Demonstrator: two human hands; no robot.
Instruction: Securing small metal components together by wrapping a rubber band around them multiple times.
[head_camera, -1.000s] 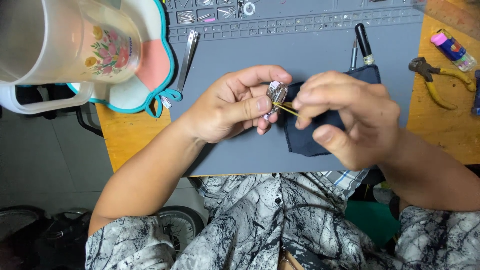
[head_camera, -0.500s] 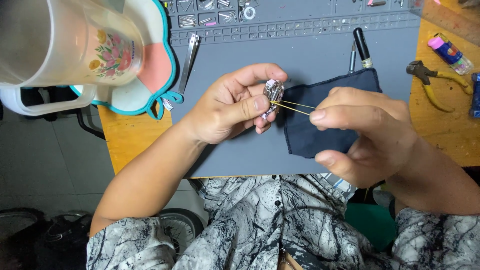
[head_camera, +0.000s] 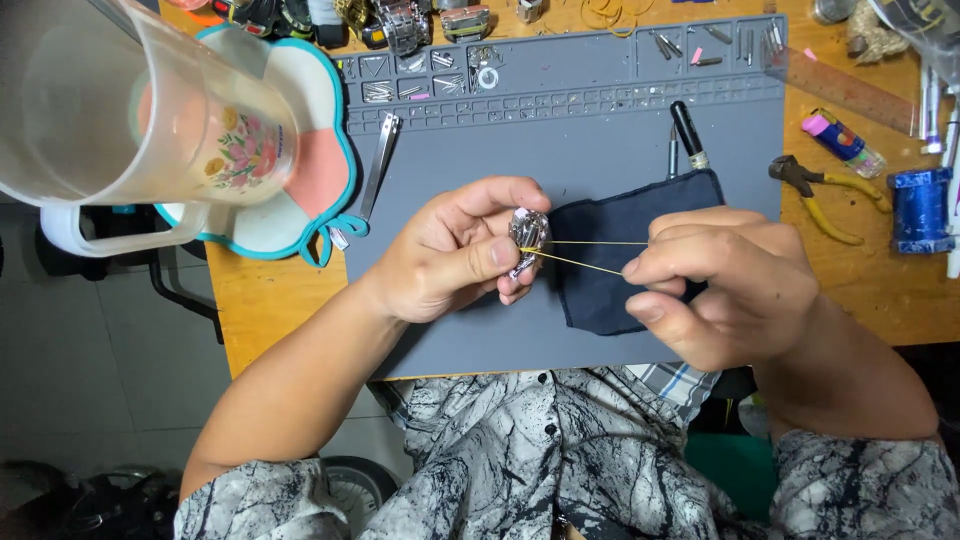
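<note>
Small silvery metal piece (head_camera: 528, 238), shiny, bumpy and faceted, held over the middle of the grey work mat (head_camera: 600, 130). Too small to tell exactly what kind of piece it is. A thin yellow rubber band (head_camera: 585, 252) is hooked on it and stretched taut to the right in two strands that spread slightly apart at the metal piece and meet at the other hand.

Left hand (head_camera: 450, 255): fingers curled, thumb and fingertips pinched around the metal piece, index finger arched over the top of it. Grip closed on the piece, held just above the mat.

Right hand (head_camera: 725, 280): fingers bent into a loose fist, thumb and index finger pinched tight on the far end of the rubber band. The hand sits over a dark blue cloth (head_camera: 610, 260) lying on the mat and hides part of it; cannot tell whether the hand touches the cloth.

Around: black-handled tool (head_camera: 688, 132) on the mat just above the cloth, metal tweezers (head_camera: 378, 165) near the mat's left edge. Clear plastic jug (head_camera: 120, 110) with a flower print at upper left, close to the camera, over a pink pad with a teal rim (head_camera: 310, 180). Yellow-handled pliers (head_camera: 825, 195) and a blue spool (head_camera: 920, 210) on the wooden table (head_camera: 260, 300), right of the mat, well apart from the hands.
</note>
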